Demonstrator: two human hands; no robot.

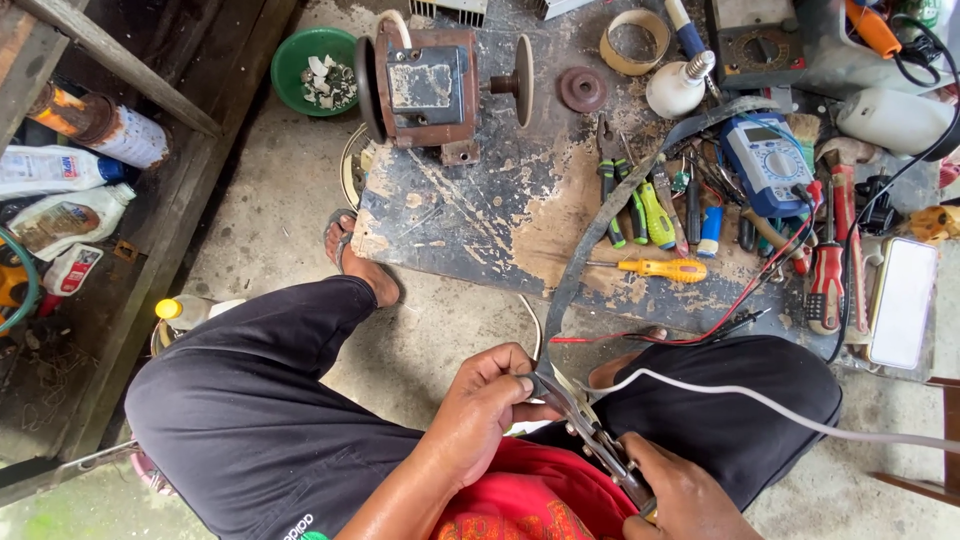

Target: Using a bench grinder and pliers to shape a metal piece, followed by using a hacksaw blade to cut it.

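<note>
My left hand (490, 400) pinches the near end of a long dark grey strip (590, 240), which runs up across the workbench. My right hand (680, 495) grips the handles of metal snips (590, 425). The snips' jaws meet the strip's end right at my left fingertips. A white cable (780, 405) crosses my right knee just beside the snips and runs off to the right. Both hands work over my lap, above black trousers and a red shirt.
A worn low workbench (480, 200) carries a rusty bench grinder (430, 85), a blue multimeter (765, 160) with red leads, pliers (610, 190), yellow (660, 268) and red (825, 270) screwdrivers and a tape roll (635, 40). A green bowl (315, 65) sits behind; bottles (60, 170) lie left.
</note>
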